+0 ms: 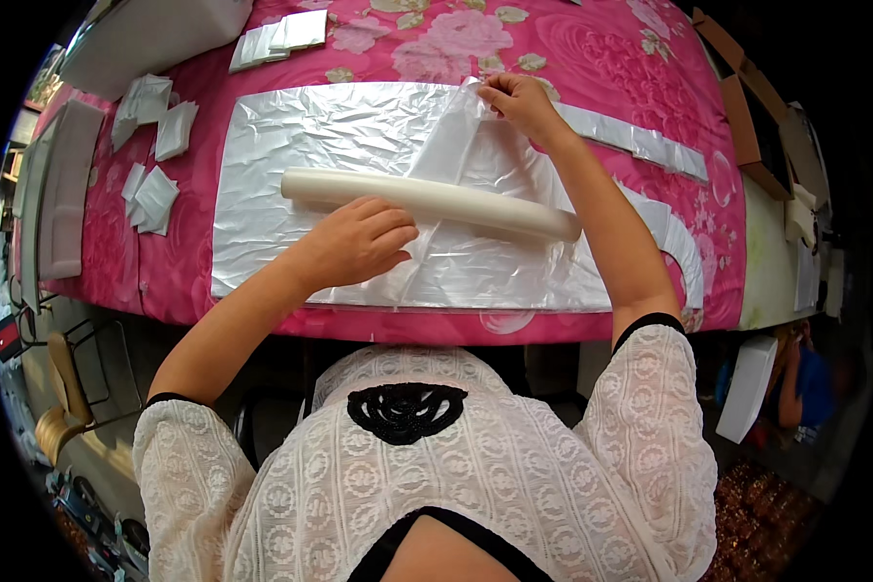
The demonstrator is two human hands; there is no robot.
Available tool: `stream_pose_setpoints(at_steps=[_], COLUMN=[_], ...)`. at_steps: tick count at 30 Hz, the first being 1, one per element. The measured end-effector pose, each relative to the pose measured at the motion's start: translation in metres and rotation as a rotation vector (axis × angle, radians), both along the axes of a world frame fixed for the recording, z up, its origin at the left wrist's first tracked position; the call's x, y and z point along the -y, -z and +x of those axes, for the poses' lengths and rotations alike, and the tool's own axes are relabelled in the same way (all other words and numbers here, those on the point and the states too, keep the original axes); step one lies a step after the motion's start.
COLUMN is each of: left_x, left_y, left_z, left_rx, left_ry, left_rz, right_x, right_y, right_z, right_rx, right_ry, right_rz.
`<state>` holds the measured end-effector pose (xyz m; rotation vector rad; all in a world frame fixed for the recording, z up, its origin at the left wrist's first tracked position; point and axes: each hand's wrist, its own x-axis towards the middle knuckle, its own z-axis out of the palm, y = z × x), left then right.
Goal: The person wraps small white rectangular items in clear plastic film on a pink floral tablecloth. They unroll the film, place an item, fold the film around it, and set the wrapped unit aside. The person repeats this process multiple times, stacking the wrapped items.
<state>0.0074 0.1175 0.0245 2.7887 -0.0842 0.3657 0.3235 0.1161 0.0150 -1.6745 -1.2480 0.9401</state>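
Note:
A flat stack of thin, shiny white plastic bags [286, 131] lies crinkled in front of me, with handle-like cut-outs towards its right end. Across it rests a long cream-coloured tube [456, 202], slightly slanted. My right hand [516, 102] is closed in a pinch at the stack's far edge, holding a corner of a thin plastic bag [446, 141]. That bag's film is raised and folded into a slanting band, which runs down to the tube. My left hand [359, 242] is open, its fingers loosely bent, just on the near side of the tube; whether it touches the film is unclear.
Folded white plastic packets [153, 199] lie on the left, with more packets [279, 41] at the far left. A folded white strip [640, 143] lies beyond the stack at right. A pink floral tablecloth [456, 39] covers the table. A cardboard box [761, 131] stands at the right edge.

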Motion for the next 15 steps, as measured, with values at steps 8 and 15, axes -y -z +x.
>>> stream_pose_setpoints(at_steps=[8,15], left_x=[0.044,0.077], left_y=[0.014,0.015], left_z=[-0.016,-0.017], left_rx=[-0.306,-0.284], left_ry=[-0.013,-0.093], left_rz=[-0.016,-0.019], right_x=[-0.003,0.109], right_y=[0.005,-0.017], right_z=[-0.002,-0.119], right_rx=[0.184,0.631], right_ry=[0.185,-0.195], right_rz=[-0.038,0.160])
